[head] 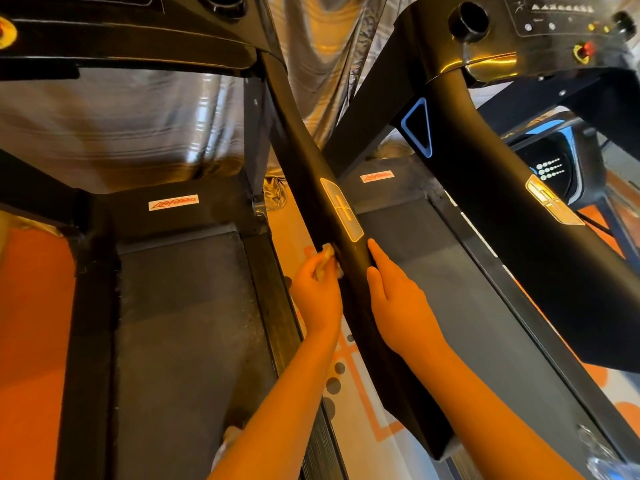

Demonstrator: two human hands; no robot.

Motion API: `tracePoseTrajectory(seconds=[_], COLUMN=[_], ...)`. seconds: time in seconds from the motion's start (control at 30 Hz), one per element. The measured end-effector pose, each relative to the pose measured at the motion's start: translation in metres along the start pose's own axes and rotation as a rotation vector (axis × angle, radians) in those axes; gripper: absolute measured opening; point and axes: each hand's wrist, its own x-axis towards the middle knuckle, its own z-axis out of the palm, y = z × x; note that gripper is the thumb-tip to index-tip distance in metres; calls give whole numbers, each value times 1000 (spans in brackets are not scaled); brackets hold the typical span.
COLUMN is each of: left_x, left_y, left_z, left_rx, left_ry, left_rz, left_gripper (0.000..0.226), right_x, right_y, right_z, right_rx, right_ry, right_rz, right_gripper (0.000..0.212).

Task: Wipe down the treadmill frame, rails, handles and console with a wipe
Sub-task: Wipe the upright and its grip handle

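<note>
A long black handrail of the left treadmill runs diagonally from the console at top down to the bottom centre. It carries an oval sensor plate. My left hand grips a crumpled pale wipe and holds it against the rail's left side, just below the plate. My right hand lies flat along the rail's right side with straight fingers. The left console fills the top left.
The left treadmill's belt lies below on the left. A second treadmill stands on the right with its own belt, thick handrail and console. Silver curtain hangs behind. Orange patterned floor shows between the machines.
</note>
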Motion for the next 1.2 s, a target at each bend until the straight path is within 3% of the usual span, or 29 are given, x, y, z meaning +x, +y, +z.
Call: tracePoseTrajectory(seconds=[0.1,0.3,0.5,0.73,0.97,1.2], left_x=[-21,37,-9,40,-11,53], left_y=[-5,-10,-35,-40,-58,-54], left_z=[-5,15,-6,9,-6,13], left_rx=[-27,60,3,59,31,165], left_ry=[-19,41,-60,-24,-63,11], left_rz=[30,-39,-16,-119,-116,-203], left_gripper=[21,23,21,23,22,28], right_x=[0,-1,0,-1,1,2], right_y=[-2,-1,0,-2,1,2], right_z=[0,-3,0,-3,-1,0], right_rx=[9,-26,25,4,27,15], right_ry=[1,-4,4,-4,7,21], right_rz=[1,0,10,7,5,2], right_gripper=[52,51,51,51,51,50])
